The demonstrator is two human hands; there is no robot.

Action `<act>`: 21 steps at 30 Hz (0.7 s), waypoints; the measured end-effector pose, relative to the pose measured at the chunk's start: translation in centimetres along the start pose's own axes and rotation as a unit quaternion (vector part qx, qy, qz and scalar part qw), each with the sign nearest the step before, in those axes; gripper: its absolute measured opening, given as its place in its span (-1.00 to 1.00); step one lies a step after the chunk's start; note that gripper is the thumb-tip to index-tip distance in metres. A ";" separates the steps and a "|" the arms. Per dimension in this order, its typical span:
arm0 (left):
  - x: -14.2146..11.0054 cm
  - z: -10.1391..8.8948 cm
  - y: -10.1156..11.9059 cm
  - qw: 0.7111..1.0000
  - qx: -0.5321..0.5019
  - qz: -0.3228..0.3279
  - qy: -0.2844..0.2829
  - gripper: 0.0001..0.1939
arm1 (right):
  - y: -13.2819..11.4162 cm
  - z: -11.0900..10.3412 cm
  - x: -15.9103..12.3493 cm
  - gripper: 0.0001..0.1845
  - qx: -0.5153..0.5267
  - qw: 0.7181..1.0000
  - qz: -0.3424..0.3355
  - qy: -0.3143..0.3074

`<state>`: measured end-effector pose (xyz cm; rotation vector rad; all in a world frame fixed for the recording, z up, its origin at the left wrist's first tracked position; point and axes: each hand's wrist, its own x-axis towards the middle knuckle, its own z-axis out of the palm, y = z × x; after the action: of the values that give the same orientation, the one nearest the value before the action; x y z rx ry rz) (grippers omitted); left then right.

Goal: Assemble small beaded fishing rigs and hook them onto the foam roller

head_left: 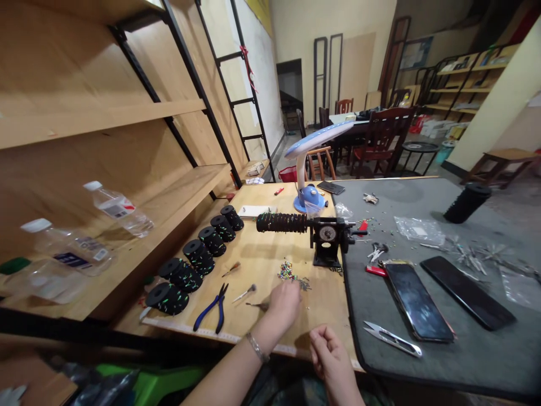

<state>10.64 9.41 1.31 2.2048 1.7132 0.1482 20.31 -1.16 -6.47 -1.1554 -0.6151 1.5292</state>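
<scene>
My left hand [285,304], a bracelet at its wrist, reaches down at the near edge of a pile of small multicoloured beads [286,270] and small grey pieces [304,283]. Its fingers bend down together and the tips are hidden. Nearer the table's front edge, my right hand [332,355] is closed with thumb against curled fingers; anything in the pinch is too small to make out. Beyond the beads, a black winding device [326,242] with a round dial carries a horizontal roll of black cord [282,222].
Blue-handled pliers [211,310] and a small brush [245,294] lie to the left, beside a row of black spools [198,256]. A blue lamp [310,197] stands behind. Thread snips [393,338] and two phones [418,301] rest on the grey mat [380,372].
</scene>
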 end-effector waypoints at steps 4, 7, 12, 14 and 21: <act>0.8 0.9 0.1 1.000 -0.004 -0.002 -0.009 -0.72 | 0.1 -0.2 0.2 -0.37 -0.001 1.000 0.004 0.011; 0.2 0.5 0.1 0.999 -0.032 0.016 0.001 -0.72 | 0.0 -0.5 0.4 -0.37 0.002 1.000 0.005 0.016; -3.1 -1.6 -1.3 0.991 -0.114 0.053 0.040 -0.80 | -0.1 -0.7 0.5 -0.37 0.017 0.999 0.003 0.030; -5.0 -1.9 -2.4 0.972 -0.208 0.077 0.077 -0.81 | -0.5 -0.6 0.3 -0.37 0.017 0.999 -0.002 0.031; -8.7 2.1 -6.8 0.898 -0.419 -0.035 0.129 -0.88 | -2.1 0.2 -0.5 -0.40 -0.003 1.000 0.002 0.028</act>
<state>2.67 2.16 -1.80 1.5082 1.4386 0.9944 21.00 -0.98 -4.40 -1.2015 -0.5810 1.4935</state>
